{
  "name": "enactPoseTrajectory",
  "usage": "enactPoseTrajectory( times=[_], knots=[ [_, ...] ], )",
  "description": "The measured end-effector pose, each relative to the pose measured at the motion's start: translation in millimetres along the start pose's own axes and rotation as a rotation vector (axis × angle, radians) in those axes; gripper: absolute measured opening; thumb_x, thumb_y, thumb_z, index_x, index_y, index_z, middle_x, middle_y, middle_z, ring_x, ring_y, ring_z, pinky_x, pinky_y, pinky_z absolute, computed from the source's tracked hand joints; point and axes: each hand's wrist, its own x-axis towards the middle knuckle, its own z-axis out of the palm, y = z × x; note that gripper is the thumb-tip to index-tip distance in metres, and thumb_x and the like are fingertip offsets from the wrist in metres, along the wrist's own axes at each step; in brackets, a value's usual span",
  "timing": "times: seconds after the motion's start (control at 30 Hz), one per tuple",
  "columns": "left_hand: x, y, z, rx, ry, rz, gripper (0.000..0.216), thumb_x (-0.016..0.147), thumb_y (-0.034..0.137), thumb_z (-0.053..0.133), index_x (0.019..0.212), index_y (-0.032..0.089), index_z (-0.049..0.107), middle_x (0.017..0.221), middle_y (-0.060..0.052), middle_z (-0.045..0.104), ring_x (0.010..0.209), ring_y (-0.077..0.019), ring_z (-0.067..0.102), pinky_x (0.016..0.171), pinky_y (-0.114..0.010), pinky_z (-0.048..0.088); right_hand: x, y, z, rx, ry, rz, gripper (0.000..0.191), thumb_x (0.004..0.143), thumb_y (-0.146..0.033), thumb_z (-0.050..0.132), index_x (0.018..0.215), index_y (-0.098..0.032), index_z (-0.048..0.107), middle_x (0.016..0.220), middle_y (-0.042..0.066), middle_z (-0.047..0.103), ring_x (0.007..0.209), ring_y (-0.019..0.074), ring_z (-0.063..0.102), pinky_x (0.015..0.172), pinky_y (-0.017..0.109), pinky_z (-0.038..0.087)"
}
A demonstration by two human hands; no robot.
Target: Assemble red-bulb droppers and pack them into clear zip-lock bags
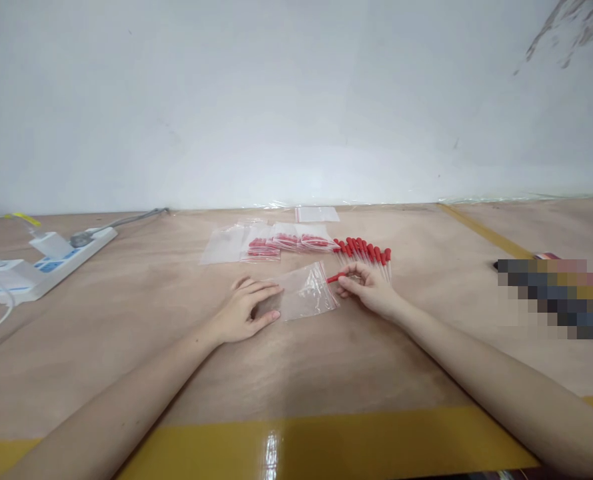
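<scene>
My left hand (246, 308) rests on the table and pinches the left edge of a clear zip bag (308, 291) lying flat. My right hand (369, 287) is closed around a red-tipped dropper (335, 277), its red end pointing at the bag's right edge. Just behind my right hand lies a row of several loose red-tipped droppers (364, 251).
Several filled clear bags with red contents (286, 241) and empty bags (222, 245) lie behind, with a small stack of bags (316, 214) near the wall. A white power strip (51, 261) with cables sits at far left. Yellow tape (301, 447) marks the table's front edge.
</scene>
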Motion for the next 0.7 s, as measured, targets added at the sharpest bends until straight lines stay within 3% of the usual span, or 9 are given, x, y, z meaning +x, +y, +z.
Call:
enactPoseTrajectory(
  times=[0.07,0.17,0.27,0.47,0.7],
  knots=[
    [0,-1,0,-0.014,-0.02,0.018,0.047,0.083,0.045,0.047,0.127,0.028,0.044,0.13,-0.005,0.048,0.119,-0.0231,0.042,0.104,-0.047,0.02,0,0,-2,-0.151,-0.145,-0.051,0.022,0.067,-0.026,0.068,0.08,-0.017,0.054,0.065,-0.003,0.059,0.054,0.0062,0.053,0.053,0.019,0.045],
    [1,-2,0,-0.042,-0.064,0.034,0.049,0.084,0.044,0.045,0.13,0.028,0.04,0.134,-0.005,0.043,0.124,-0.023,0.037,0.105,-0.047,0.02,4,-3,-3,-0.17,-0.314,-0.094,0.021,0.066,-0.025,0.068,0.08,-0.017,0.055,0.091,0.002,0.061,0.053,0.004,0.051,0.052,0.019,0.044],
    [1,-4,0,-0.051,-0.085,0.022,0.05,0.084,0.045,0.044,0.131,0.028,0.038,0.135,-0.005,0.041,0.126,-0.0231,0.035,0.105,-0.049,0.018,10,-9,-1,-0.13,-0.376,-0.125,0.02,0.065,-0.023,0.069,0.076,-0.017,0.054,0.106,0.004,0.056,0.058,0.0041,0.053,0.055,0.021,0.046],
    [0,-5,-2,-0.046,-0.121,0.033,0.051,0.086,0.045,0.042,0.133,0.03,0.033,0.136,-0.004,0.04,0.127,-0.0227,0.034,0.106,-0.048,0.016,21,-6,6,-0.123,-0.409,0.008,0.022,0.066,-0.026,0.067,0.083,-0.017,0.055,0.064,-0.005,0.056,0.051,0.0054,0.049,0.05,0.017,0.041],
    [3,-4,-1,-0.011,-0.145,0.018,0.051,0.086,0.048,0.04,0.133,0.031,0.034,0.137,-0.003,0.038,0.128,-0.023,0.03,0.106,-0.05,0.013,21,-4,6,-0.176,-0.386,0.057,0.021,0.064,-0.028,0.069,0.078,-0.014,0.061,0.06,-0.003,0.059,0.049,0.0054,0.049,0.046,0.016,0.037]
  ],
)
